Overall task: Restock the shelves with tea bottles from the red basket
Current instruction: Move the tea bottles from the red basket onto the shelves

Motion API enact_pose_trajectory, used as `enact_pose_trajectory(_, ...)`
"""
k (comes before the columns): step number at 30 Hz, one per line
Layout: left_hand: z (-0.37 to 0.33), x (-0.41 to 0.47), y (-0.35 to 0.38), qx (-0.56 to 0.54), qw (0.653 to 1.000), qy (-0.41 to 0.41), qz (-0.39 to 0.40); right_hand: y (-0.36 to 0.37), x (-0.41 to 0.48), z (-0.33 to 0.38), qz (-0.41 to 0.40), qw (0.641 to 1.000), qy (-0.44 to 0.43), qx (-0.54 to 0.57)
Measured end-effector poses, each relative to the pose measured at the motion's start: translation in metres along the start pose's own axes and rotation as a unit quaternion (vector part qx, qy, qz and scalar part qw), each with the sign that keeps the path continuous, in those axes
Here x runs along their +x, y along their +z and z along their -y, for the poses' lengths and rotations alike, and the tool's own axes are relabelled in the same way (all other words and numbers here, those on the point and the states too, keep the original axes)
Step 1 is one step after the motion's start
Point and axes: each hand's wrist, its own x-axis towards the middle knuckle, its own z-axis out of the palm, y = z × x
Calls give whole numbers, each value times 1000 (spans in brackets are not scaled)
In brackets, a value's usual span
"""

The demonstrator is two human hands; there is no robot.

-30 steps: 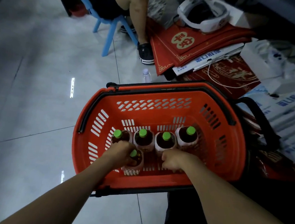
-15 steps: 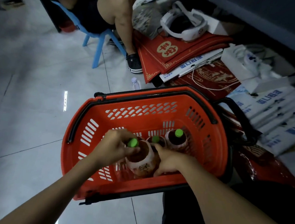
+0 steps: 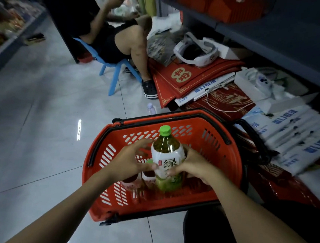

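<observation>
A green tea bottle (image 3: 167, 156) with a green cap and a white-and-green label is held upright above the red basket (image 3: 227, 161). My left hand (image 3: 133, 160) grips its left side and my right hand (image 3: 194, 165) grips its right side. The basket stands on the tiled floor in front of me. Under my left hand, more tea bottles (image 3: 147, 179) with reddish labels stand in the basket, partly hidden. A dark grey shelf (image 3: 276, 40) runs along the upper right.
A person (image 3: 121, 41) sits on a blue chair (image 3: 115, 75) beyond the basket. Red folded bags (image 3: 185, 77), white bags (image 3: 296, 136) and white boxes (image 3: 253, 86) lie on the floor to the right. A small clear bottle (image 3: 151, 108) stands behind the basket. Open tiled floor (image 3: 30, 130) lies to the left.
Both hands have lifted one tea bottle up out of the basket, from among the others to above the rim. The camera view has tilted upward, showing the shelf and the seated person.
</observation>
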Motion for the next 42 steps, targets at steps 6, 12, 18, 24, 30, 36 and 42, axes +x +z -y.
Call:
enact_pose_trajectory(6,-32,-5,3,-162,985,61,-22,-10,-32,41,-65,993,-90,46)
enact_pose_trajectory(12,-106,-3,-22,-245,961,118,-47,-39,-82,86,-201,960,-187,52)
enact_pose_trajectory(18,-226,12,-29,-282,926,249,-27,-107,-183,149,-331,907,-259,-12)
enact_pose_trajectory(24,-372,27,-19,-313,858,406,21,-183,-310,202,-470,823,-291,-126)
enact_pose_trajectory(30,-514,34,-1,-318,782,525,106,-234,-422,234,-598,720,-303,-181)
enact_pose_trajectory(36,-610,25,20,-304,737,579,170,-267,-493,242,-689,629,-283,-223)
enact_pose_trajectory(42,-670,24,45,-282,737,581,199,-302,-522,240,-765,557,-220,-238)
